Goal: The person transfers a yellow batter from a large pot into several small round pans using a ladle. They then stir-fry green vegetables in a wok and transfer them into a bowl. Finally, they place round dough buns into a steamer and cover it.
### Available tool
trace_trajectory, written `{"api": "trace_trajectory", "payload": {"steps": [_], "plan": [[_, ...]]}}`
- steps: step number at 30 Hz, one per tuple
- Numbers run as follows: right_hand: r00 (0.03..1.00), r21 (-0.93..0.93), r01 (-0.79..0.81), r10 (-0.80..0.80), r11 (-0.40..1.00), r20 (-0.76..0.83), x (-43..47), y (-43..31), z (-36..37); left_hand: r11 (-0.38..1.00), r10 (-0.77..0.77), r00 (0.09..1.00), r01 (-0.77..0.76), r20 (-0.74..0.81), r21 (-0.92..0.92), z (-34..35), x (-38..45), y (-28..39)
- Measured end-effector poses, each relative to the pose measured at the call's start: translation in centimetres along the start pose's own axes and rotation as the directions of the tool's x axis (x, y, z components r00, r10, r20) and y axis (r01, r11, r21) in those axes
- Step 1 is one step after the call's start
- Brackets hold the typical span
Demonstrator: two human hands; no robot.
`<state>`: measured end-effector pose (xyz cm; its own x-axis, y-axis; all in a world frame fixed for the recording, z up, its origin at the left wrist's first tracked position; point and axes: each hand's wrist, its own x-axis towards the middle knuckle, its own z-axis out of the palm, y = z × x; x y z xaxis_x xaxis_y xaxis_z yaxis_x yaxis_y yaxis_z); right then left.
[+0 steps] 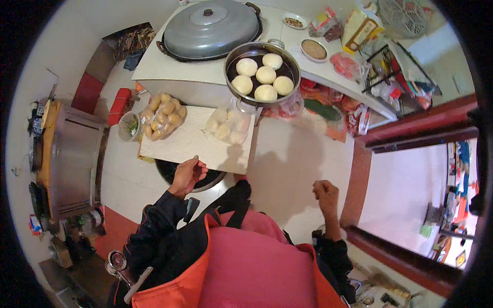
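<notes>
My left hand [188,175] hovers by the near edge of a pale board [188,148]. Its fingers are loosely curled, the thumb stands apart, and nothing shows in it. Off to the right, my right hand [326,192] is in a loose fist above the tiled floor, with no object visible in it. On the board sit a clear plastic bag of potatoes [163,115] and a second bag with pale round pieces [227,125]. Beyond the board, a round metal steamer pan [296,79] holds several white dough buns [265,75], set apart from one another.
A large lidded wok [212,32] takes up the counter's left part. A bowl of brown powder [314,50], a small dish [294,21] and packages [358,30] stand on the right. Beneath the board is a dark round basin [165,173]. A doorway [408,192] opens at right.
</notes>
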<state>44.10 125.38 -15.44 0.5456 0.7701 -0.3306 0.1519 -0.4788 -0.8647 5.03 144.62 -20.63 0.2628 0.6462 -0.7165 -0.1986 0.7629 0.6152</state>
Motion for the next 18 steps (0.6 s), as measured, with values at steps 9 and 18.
{"api": "trace_trajectory", "payload": {"steps": [9,18], "plan": [[0.886,-0.116,-0.103,0.145,0.988,0.440,12.4,1.7,8.3,0.987,-0.149,0.981,0.141,-0.121,-0.078,1.2,13.8,-4.1],[0.704,-0.313,0.236,0.061,0.920,0.707,27.5,8.5,22.1,0.559,0.628,0.690,-0.077,-0.361,0.825,5.1,29.2,-3.6]]}}
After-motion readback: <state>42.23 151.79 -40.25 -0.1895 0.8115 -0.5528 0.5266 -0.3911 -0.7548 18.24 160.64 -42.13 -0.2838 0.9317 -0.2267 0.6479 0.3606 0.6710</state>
